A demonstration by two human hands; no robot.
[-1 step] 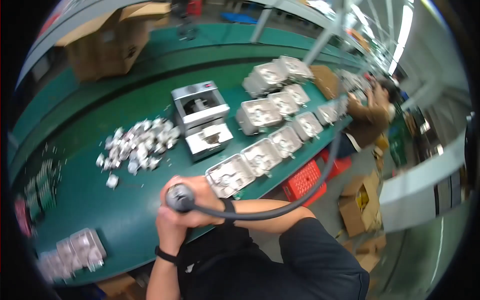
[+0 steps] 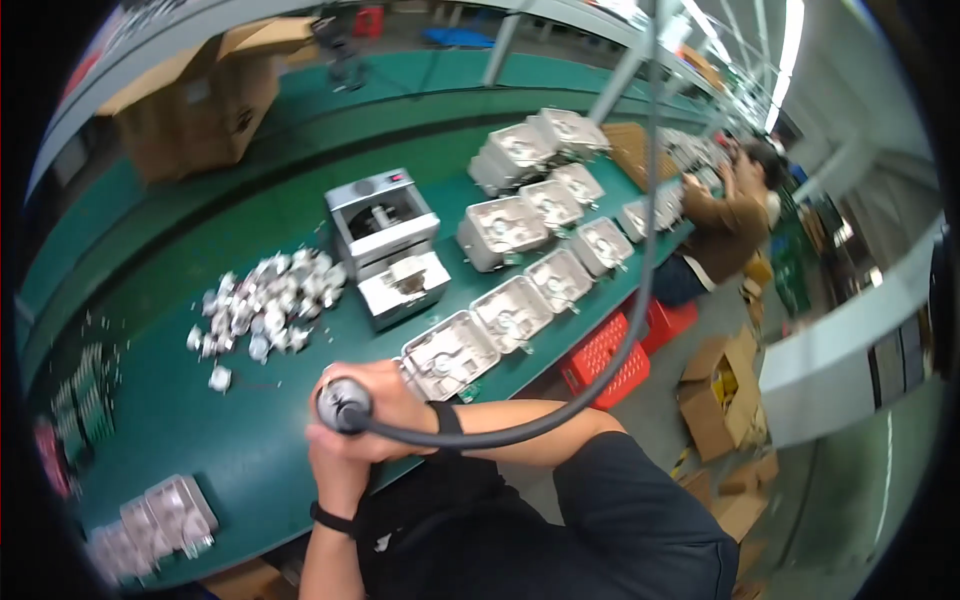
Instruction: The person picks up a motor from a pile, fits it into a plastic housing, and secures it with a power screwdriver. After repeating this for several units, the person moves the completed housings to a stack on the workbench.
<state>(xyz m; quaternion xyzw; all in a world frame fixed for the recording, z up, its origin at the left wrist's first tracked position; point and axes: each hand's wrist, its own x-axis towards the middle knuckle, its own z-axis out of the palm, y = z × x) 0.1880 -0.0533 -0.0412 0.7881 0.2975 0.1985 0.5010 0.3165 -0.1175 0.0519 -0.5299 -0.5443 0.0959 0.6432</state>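
Observation:
An electric screwdriver (image 2: 340, 405), seen from its round grey end, stands in front of my body at the bench edge. My right hand (image 2: 392, 392) is closed around its barrel. Tight under it, my left hand (image 2: 338, 455) is closed with its thumb beside the tool; its fingers and whatever they hold are hidden. From the tool's end a thick black cable (image 2: 520, 438) loops over my right forearm and rises overhead. Just right of my right hand sits a pale metal housing (image 2: 450, 358), first in a row of similar open housings (image 2: 512, 315) along the bench edge.
A silver box-shaped machine (image 2: 390, 245) stands mid-bench, beside a heap of small white parts (image 2: 270, 300). More housings (image 2: 180, 510) lie near left, with green boards (image 2: 85, 395) behind. Red crates (image 2: 607, 360) and cartons (image 2: 718, 395) stand below right. A co-worker (image 2: 730, 215) works farther along.
The whole scene has shifted slightly in the picture, with the bench items a little farther left. My hands have kept the same grip on the tool.

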